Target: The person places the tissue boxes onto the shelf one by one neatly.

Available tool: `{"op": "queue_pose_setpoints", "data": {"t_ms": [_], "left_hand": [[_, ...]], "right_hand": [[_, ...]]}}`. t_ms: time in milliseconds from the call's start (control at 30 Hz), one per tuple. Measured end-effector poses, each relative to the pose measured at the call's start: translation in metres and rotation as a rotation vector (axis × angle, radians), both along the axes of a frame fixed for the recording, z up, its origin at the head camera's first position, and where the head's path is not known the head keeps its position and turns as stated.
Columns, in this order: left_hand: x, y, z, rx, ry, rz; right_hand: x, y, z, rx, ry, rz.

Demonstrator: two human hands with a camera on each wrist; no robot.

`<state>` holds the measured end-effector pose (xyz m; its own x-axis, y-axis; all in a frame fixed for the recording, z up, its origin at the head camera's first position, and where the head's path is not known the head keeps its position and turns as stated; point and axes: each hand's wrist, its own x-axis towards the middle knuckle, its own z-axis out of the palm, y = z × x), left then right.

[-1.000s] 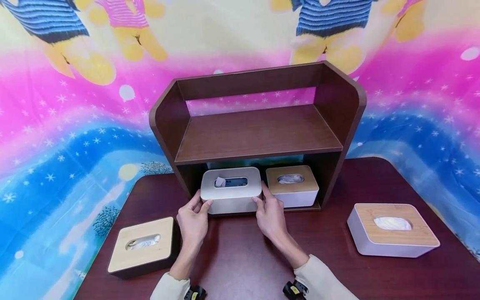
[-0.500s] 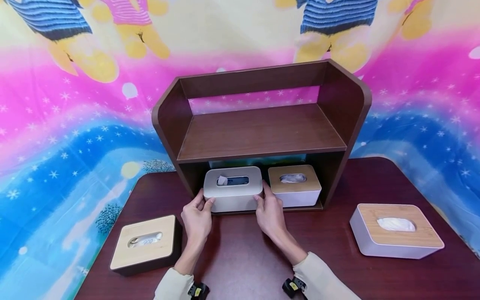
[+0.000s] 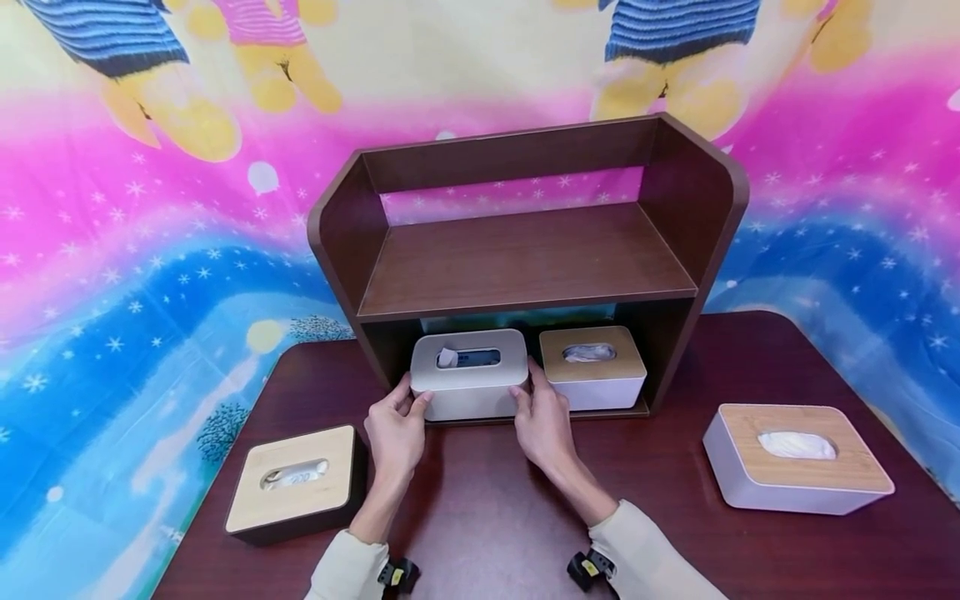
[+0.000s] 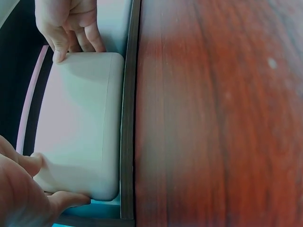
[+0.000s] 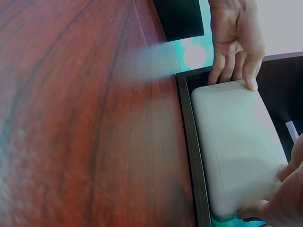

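A grey tissue box (image 3: 476, 402) stands in the lower compartment of a brown wooden shelf (image 3: 525, 258). Through its oval slot a bit of white tissue shows. My left hand (image 3: 395, 435) grips the box's left end, thumb on the front and fingers round the side. At the right end my right hand (image 3: 544, 427) holds it the same way. In the left wrist view the box (image 4: 75, 113) sits behind the shelf's bottom front edge (image 4: 128, 142). To its right, close by, stands a white tissue box (image 3: 600, 392) with a wooden lid.
A dark tissue box with a pale wooden lid (image 3: 300, 504) lies at the left on the red-brown table (image 3: 487, 517). Another white one with a bamboo lid (image 3: 810, 479) stands at the right. The shelf's middle board hangs above the boxes. A patterned cloth (image 3: 187, 333) covers the wall behind.
Both hands have pushed the grey tissue box slightly farther back into the compartment, its front now behind the bottom edge. The head view has shifted a little. Their hold stays the same.
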<state>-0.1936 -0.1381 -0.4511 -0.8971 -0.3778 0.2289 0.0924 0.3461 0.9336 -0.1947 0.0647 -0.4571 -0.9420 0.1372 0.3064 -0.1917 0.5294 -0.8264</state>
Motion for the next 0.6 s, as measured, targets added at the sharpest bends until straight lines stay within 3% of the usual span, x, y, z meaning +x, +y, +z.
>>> {"op": "queue_pose_setpoints", "data": {"t_ms": [300, 433, 600], "left_hand": [[0.004, -0.004, 0.002, -0.017, -0.039, -0.031], [0.009, -0.007, 0.01, -0.047, -0.066, -0.074], [0.017, -0.009, 0.025, -0.158, -0.081, -0.127]], "right_hand": [[0.004, 0.0, 0.01, -0.001, -0.089, 0.073], [0.009, 0.001, 0.022, -0.011, -0.121, 0.099], [0.019, 0.003, 0.039, 0.033, -0.113, 0.095]]}}
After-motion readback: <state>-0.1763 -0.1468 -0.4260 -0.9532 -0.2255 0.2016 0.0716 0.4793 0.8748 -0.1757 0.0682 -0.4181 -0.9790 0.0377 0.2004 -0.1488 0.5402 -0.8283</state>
